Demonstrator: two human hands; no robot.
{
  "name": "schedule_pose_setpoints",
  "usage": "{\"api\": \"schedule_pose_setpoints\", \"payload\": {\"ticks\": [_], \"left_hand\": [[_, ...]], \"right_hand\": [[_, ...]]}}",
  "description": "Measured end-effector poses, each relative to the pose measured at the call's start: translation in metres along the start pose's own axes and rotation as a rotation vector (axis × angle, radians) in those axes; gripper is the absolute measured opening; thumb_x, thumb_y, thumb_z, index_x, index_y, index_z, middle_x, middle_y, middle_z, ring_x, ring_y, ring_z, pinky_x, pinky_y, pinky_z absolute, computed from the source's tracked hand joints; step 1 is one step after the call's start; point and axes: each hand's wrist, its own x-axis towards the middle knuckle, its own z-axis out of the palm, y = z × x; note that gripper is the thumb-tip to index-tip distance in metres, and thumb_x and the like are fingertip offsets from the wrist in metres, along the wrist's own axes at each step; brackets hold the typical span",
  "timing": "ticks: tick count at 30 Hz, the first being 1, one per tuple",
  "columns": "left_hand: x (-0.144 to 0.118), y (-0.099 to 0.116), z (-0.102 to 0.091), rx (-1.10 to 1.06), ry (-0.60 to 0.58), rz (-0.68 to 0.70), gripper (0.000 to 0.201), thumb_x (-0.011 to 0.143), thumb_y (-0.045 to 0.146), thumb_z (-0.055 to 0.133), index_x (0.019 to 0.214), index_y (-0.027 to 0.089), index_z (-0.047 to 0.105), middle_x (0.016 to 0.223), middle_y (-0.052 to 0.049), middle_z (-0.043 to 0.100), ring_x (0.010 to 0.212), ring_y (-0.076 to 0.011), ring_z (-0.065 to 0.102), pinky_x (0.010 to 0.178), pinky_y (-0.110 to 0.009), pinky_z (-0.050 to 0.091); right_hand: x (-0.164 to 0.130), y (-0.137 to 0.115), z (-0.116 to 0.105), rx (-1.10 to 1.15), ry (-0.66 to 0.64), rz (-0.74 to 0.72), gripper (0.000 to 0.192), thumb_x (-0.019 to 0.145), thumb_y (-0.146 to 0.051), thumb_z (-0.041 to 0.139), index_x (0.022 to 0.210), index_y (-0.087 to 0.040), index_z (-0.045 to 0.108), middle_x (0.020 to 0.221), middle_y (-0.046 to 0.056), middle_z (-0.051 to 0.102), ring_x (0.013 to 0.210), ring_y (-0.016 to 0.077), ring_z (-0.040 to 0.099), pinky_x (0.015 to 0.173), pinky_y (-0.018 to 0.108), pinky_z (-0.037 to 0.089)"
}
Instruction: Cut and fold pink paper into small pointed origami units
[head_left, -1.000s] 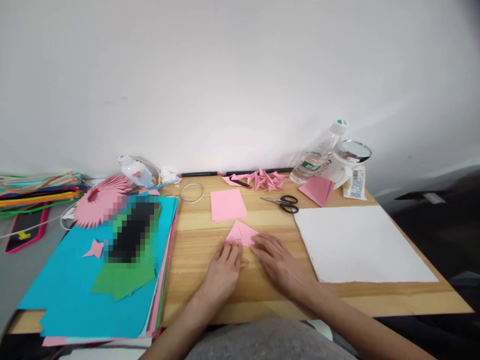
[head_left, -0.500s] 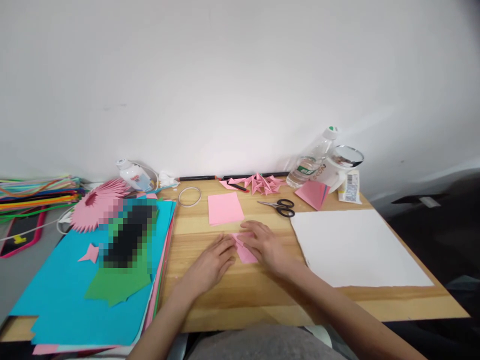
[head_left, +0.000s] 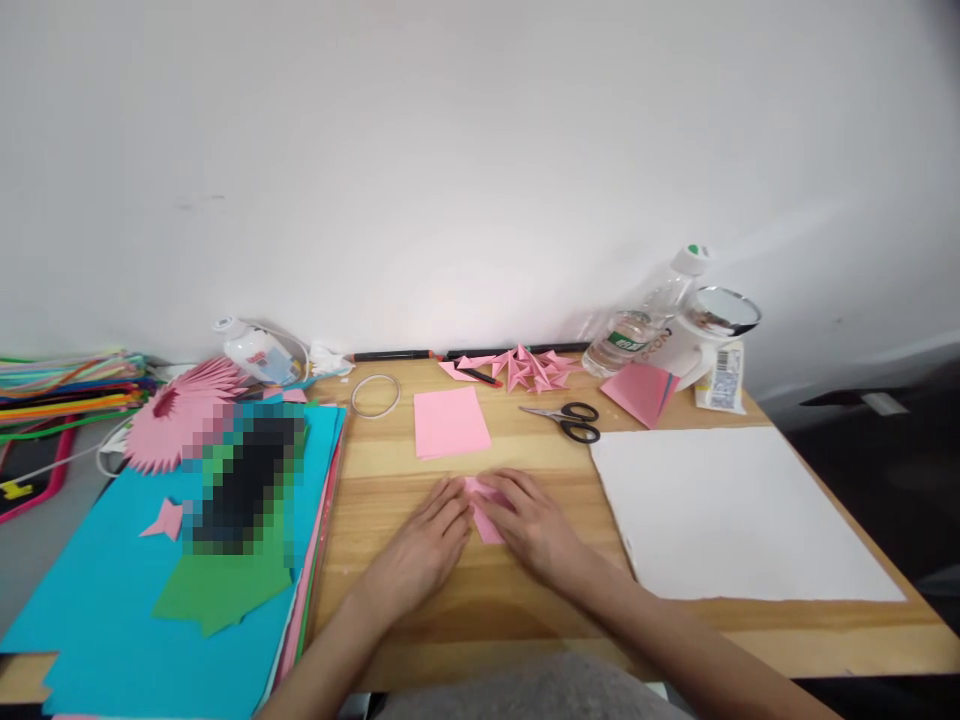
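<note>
Both hands lie flat on the desk (head_left: 420, 620), pressing a small folded pink paper (head_left: 486, 512) between them. The left hand (head_left: 424, 545) has its fingers extended, tips touching the paper's left edge. The right hand (head_left: 529, 525) covers the paper's right part, fingers spread and flat. Neither grip is closed around anything; both press downward. The paper sits near the desk's middle, just in front of a flat pink sheet (head_left: 450, 422). Scissors (head_left: 570, 420) lie beyond the right hand. A white board (head_left: 735, 515) lies to the right, and a stack of coloured paper (head_left: 120, 600) to the left.
</note>
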Motion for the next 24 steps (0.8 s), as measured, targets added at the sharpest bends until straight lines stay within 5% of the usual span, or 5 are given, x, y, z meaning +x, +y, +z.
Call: {"api": "schedule_pose_setpoints", "payload": {"ticks": [7, 13, 18, 24], "left_hand": [[0.001, 0.006, 0.009, -0.022, 0.079, -0.072, 0.029, 0.089, 0.011, 0.041, 0.112, 0.011, 0.058, 0.114, -0.013, 0.062, 0.118, -0.0234, 0.052, 0.103, -0.045, 0.042], [-0.004, 0.002, 0.014, -0.294, 0.402, -0.532, 0.024, 0.087, 0.021, 0.050, 0.110, 0.017, 0.058, 0.103, -0.010, 0.066, 0.094, -0.0207, 0.063, 0.082, -0.037, 0.053], [0.021, -0.005, 0.013, -0.685, 0.232, -0.801, 0.015, 0.070, 0.020, 0.065, 0.084, 0.018, 0.068, 0.066, 0.000, 0.064, 0.060, -0.0158, 0.057, 0.058, -0.027, 0.047], [0.049, -0.013, 0.020, -0.901, 0.306, -0.894, 0.011, 0.062, 0.019, 0.068, 0.072, 0.016, 0.065, 0.063, 0.001, 0.062, 0.054, -0.0125, 0.054, 0.051, -0.022, 0.041]], "right_hand": [[0.000, -0.001, 0.001, -0.027, -0.007, -0.019, 0.035, 0.086, -0.009, 0.050, 0.120, -0.015, 0.057, 0.118, 0.015, 0.058, 0.112, 0.0253, 0.047, 0.094, 0.044, 0.045], [0.001, -0.004, 0.003, -0.057, -0.003, 0.020, 0.029, 0.087, -0.009, 0.047, 0.114, -0.014, 0.058, 0.123, 0.016, 0.056, 0.120, 0.0274, 0.042, 0.095, 0.049, 0.042], [0.005, -0.008, 0.001, 0.065, 0.028, 0.078, 0.030, 0.088, -0.009, 0.041, 0.116, -0.013, 0.052, 0.115, 0.015, 0.056, 0.110, 0.0255, 0.048, 0.093, 0.047, 0.044], [0.008, -0.001, 0.012, 0.574, 0.212, 0.351, 0.032, 0.082, -0.015, 0.050, 0.114, -0.020, 0.049, 0.111, 0.011, 0.051, 0.107, 0.0203, 0.054, 0.090, 0.037, 0.049]]}}
